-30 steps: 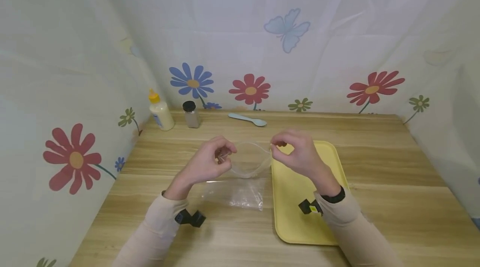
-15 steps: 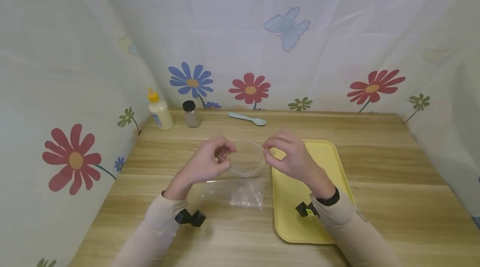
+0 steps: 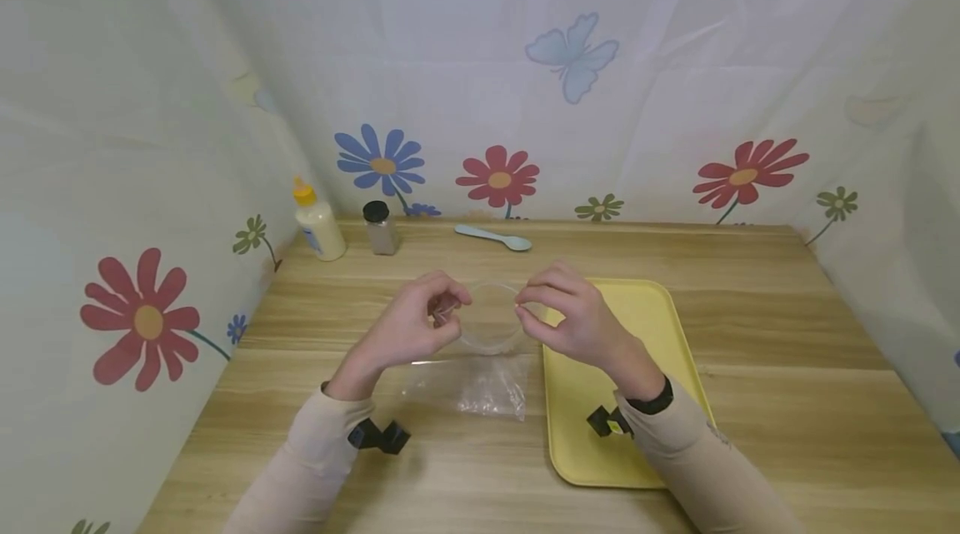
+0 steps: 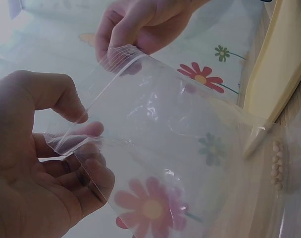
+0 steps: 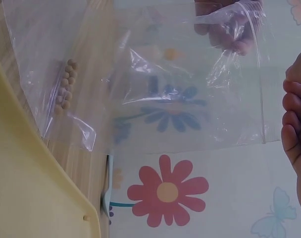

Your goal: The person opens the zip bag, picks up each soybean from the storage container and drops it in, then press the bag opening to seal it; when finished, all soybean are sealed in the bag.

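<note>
A clear zip-lock bag [image 3: 472, 392] hangs between my two hands, its mouth spread into a rounded loop. My left hand [image 3: 408, 321] pinches the left side of the mouth, with crumpled film between thumb and fingers. At the opposite side, thumb and fingertips of my right hand [image 3: 573, 321] pinch the rim. Low in the bag, several small round beige beads [image 4: 277, 166] show in a row in the left wrist view. The right wrist view shows the same beads [image 5: 66, 87] through the film; the head view does not show them.
A yellow tray [image 3: 600, 451] lies on the wooden table under my right forearm. Along the back stand a yellow-capped squeeze bottle [image 3: 322, 234] and a black-lidded clear jar [image 3: 381, 232]. A pale blue spoon [image 3: 491, 237] lies beside them. A flowered curtain rises behind.
My right hand has moved left, toward my left hand, with its side of the bag's rim. The mouth is narrower across and rounder. My left hand has stayed nearly still.
</note>
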Tool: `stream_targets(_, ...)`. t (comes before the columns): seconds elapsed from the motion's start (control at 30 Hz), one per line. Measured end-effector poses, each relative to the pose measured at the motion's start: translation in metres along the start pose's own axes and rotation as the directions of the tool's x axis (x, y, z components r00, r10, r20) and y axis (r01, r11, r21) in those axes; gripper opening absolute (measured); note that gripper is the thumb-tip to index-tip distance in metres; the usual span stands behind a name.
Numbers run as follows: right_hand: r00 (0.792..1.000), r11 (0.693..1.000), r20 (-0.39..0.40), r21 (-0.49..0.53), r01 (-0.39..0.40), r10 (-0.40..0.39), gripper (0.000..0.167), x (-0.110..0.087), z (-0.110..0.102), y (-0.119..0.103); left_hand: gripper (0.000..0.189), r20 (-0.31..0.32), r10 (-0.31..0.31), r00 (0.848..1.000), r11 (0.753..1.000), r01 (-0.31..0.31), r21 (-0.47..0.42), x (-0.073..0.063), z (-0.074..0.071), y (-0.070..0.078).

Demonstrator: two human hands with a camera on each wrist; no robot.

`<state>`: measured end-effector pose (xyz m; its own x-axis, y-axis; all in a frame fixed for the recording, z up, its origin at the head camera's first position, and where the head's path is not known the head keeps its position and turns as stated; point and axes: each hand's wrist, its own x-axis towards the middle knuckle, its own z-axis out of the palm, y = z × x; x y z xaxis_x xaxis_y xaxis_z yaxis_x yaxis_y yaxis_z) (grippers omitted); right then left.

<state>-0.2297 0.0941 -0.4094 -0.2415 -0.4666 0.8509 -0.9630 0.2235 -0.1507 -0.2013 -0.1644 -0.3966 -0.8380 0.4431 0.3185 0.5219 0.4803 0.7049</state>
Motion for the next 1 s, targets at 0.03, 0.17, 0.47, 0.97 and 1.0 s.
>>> stream_targets(0.03, 1.0, 1.0, -0.001, -0.001, -0.001, 0.001, 0.011, 0.0, 0.0, 0.0, 0.025, 0.0, 0.001, 1.0, 1.0, -0.001, 0.002, 0.0, 0.0, 0.0)
stream_targets(0.17, 1.0, 1.0, -0.005, -0.002, -0.004, 0.004, 0.015, 0.0, 0.0, -0.001, 0.025, 0.0, 0.003, 1.0, 1.0, -0.003, 0.007, 0.0, 0.0, 0.001)
stream_targets(0.47, 0.996, 0.996, 0.013, 0.007, -0.087, 0.087, 0.014, -0.001, -0.004, 0.0, 0.024, 0.001, -0.002, 1.0, 1.0, 0.002, 0.005, 0.0, 0.0, 0.002)
stream_targets(0.97, 0.968, 0.968, 0.018, 0.005, -0.25, 0.25, 0.015, -0.017, -0.017, 0.034, 0.026, 0.009, -0.015, 1.0, 1.0, 0.015, 0.016, -0.001, 0.001, 0.001)
stream_targets(1.0, 0.965, 0.965, 0.016, 0.01, -0.263, 0.262, 0.015, -0.018, -0.017, 0.036, 0.026, 0.009, -0.016, 1.0, 1.0, 0.016, 0.014, -0.001, 0.001, 0.001)
